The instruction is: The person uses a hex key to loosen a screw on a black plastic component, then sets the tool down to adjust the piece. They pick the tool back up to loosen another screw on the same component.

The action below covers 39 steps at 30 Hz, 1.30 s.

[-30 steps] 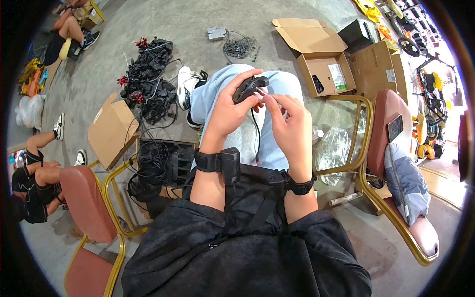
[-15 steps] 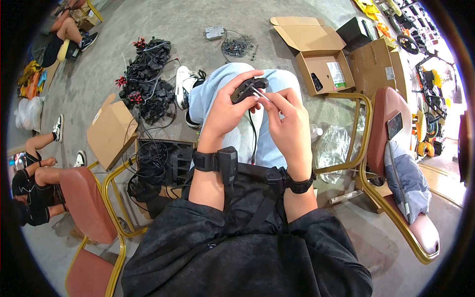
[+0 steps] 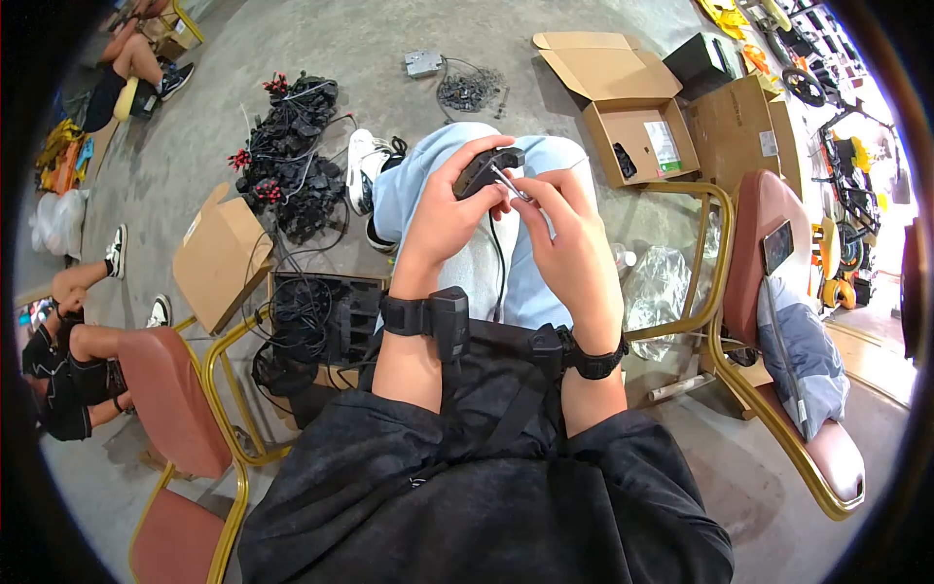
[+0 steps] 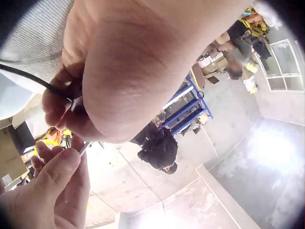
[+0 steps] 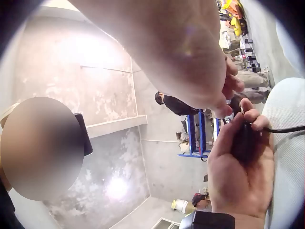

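Observation:
My left hand (image 3: 438,222) grips a small black plastic device (image 3: 479,169) above the light-blue trouser legs. A black cable (image 3: 503,261) hangs from it and also runs across the left wrist view. Fingertips of my right hand (image 3: 572,238) pinch a thin silver tool (image 3: 508,182), its far end right at the side of the device. In the right wrist view the dark device (image 5: 244,143) lies in the left palm with the right fingertips close over it. The left wrist view shows the silver tool (image 4: 86,148) at the right fingertips; the left hand hides most of the device.
On the floor ahead lie a heap of black cabled parts (image 3: 292,165) and a grey metal box (image 3: 424,65). An open cardboard box (image 3: 637,136) stands front right. Chairs flank me; the right chair (image 3: 769,253) bears a phone and a grey bag. Other people sit at left.
The right hand has shifted slightly, and the silver tool now shows more clearly, angled against the device. The left hand keeps hold of the device, almost unmoved.

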{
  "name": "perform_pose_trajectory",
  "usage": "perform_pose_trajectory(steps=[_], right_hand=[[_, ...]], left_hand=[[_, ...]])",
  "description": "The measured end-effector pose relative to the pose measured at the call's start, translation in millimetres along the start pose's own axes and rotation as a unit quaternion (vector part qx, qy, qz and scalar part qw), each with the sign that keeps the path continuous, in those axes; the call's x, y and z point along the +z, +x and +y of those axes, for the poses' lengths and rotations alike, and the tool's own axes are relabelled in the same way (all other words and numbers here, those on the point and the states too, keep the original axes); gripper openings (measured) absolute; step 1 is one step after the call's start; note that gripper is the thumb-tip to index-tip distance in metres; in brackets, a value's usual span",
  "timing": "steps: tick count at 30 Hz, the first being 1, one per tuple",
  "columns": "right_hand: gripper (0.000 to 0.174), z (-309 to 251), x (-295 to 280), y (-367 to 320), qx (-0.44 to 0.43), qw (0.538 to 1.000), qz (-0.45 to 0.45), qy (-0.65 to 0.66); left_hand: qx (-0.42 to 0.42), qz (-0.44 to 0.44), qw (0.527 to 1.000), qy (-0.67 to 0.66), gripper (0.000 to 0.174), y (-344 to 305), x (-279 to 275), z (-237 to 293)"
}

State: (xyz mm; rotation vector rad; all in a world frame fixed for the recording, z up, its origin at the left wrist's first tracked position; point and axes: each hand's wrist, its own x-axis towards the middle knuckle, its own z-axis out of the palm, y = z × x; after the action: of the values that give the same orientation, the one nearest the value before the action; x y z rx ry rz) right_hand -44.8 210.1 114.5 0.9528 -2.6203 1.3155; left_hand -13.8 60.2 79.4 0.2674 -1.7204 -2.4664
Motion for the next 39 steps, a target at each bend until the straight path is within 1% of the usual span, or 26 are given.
perform_pose_trajectory(steps=[3,5,7,12,16,18,19,21,23,25,27,31,33,34,36,37,39], right_hand=[[0.020,1.5,-1.3,0.6,-0.017,1.000,0.011,-0.019],[0.021,1.6,-2.4,0.1,-0.009,1.000,0.011,-0.016],[0.022,2.4,-2.0,-0.5,-0.001,1.000,0.010,-0.013],[0.026,3.4,-0.7,0.1,-0.026,0.998,0.028,-0.042],[0.021,3.0,1.2,-1.0,-0.029,0.998,0.042,-0.040],[0.015,-0.2,0.6,-1.4,0.084,0.995,0.025,0.045],[0.015,-0.4,0.1,-2.2,0.084,0.995,0.025,0.045],[0.014,-0.3,-0.7,-3.1,0.215,0.965,-0.010,0.151],[0.014,-4.9,-2.9,-1.6,0.210,0.968,-0.007,0.139],[0.014,-7.9,-4.6,0.3,0.204,0.971,-0.001,0.126],[0.014,-9.4,-4.6,1.5,0.094,0.993,0.018,0.071],[0.014,-4.3,-0.4,0.4,0.065,0.997,0.023,0.041],[0.015,2.4,3.1,-0.1,-0.001,0.998,0.058,0.008],[0.015,3.4,3.2,0.3,-0.001,0.998,0.058,0.008],[0.016,4.1,3.0,0.6,-0.040,0.997,0.063,-0.030],[0.016,3.5,2.6,0.5,-0.040,0.997,0.063,-0.030],[0.015,1.4,1.2,0.2,-0.007,0.998,0.057,0.013]], left_hand=[[-0.002,-0.003,1.000,0.000,0.044,-0.5,1.1,0.1],[0.014,-0.012,1.000,0.011,0.046,-0.5,2.0,-1.7],[0.011,-0.015,1.000,0.013,0.046,-0.6,-0.6,-2.4],[0.008,-0.019,1.000,0.013,0.046,-0.9,-0.8,-3.2],[0.013,-0.021,0.999,0.022,0.046,-1.3,2.7,-4.6],[0.014,-0.019,0.999,0.025,0.047,-1.1,3.0,-4.7],[0.017,-0.025,0.999,0.033,0.047,-1.2,2.1,-4.9],[0.020,-0.030,0.999,0.041,0.048,-0.5,0.0,-5.5],[0.012,-0.030,0.999,0.003,0.048,0.3,-2.0,-6.3],[0.009,-0.024,1.000,0.002,0.047,-0.7,-1.3,-4.2],[0.007,-0.019,1.000,0.000,0.047,-1.2,0.3,-2.4],[0.017,-0.024,1.000,0.011,0.046,-0.9,1.9,-2.4],[0.014,-0.027,0.999,0.012,0.046,-0.9,1.7,-2.8],[0.015,-0.026,0.999,0.016,0.046,-1.1,1.7,-2.8],[0.015,-0.026,0.999,0.020,0.046,-1.3,1.1,-3.1],[0.015,-0.027,0.999,0.024,0.047,-1.2,0.4,-3.3],[0.016,-0.029,0.999,0.028,0.047,-1.2,0.6,-3.2]])
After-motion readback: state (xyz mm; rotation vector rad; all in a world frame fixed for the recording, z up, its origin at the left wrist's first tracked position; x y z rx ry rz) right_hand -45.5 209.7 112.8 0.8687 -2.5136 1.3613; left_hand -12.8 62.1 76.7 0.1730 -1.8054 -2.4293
